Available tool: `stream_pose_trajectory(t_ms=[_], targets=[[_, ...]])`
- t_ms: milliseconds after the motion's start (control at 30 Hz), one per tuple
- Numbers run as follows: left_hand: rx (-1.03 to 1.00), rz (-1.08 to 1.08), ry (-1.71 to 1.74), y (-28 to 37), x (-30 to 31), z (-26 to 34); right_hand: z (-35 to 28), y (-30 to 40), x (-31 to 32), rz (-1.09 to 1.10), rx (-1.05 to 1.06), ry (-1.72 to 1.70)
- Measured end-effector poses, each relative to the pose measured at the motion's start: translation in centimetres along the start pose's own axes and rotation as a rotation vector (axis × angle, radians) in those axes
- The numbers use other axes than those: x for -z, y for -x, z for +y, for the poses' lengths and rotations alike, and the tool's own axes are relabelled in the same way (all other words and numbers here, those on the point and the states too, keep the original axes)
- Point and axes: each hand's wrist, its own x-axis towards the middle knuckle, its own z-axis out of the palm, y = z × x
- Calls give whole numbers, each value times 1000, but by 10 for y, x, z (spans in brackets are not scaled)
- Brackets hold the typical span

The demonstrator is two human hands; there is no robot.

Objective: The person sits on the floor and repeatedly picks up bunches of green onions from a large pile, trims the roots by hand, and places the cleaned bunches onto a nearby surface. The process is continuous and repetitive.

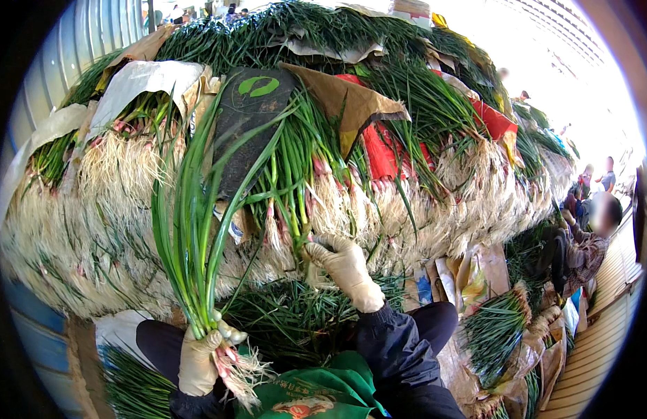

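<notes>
My left hand [200, 356], in an off-white glove, grips a bunch of green garlic [197, 262] just above its pinkish bulbs. The long leaves stand upright, and pale roots [237, 374] hang out below the fist. In front, my right hand [344, 267], also gloved, pinches the bulb end of a green garlic stalk [298, 222] at the front of a big heap; the fingers partly hide it. Stacked stalks in that heap point their white roots [391, 209] towards me. Over my lap lies a green apron [318, 387] bearing writing.
Sacking pieces, one dark [250, 131] and one brown [349, 99], drape over the heap. Loose leaves [297, 314] cover the ground between my knees. Bundled stalks [496, 335] lie at right on sacking, others [135, 387] at lower left. A person [588, 251] sits farther right. Corrugated metal wall [56, 63] stands left.
</notes>
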Motion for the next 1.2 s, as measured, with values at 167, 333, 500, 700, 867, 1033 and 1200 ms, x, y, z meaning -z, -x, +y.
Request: stream_pose_trajectory(t_ms=[167,333,500,700,867,1033,1200], targets=[[226,-71,-55,1,-20,-18,-17,37,-3,338,449,710],[248,-88,-235,-22,-69,-42,-6,111,-9,352,608,754],[295,-131,-349,-40,-60,-48,21,131,-19,-23,559,580],[156,-54,-256,-19,-42,-55,27,81,-53,-440,-487,-1001],[52,38,-413,-15,-45,-57,16,74,-86,12,-621,-1257],[336,-233,-330,-8,-44,-28,1,59,-76,-228,-555,-1271],[546,-337,-280,-7,-25,10,2,66,-75,-105,-53,-424]])
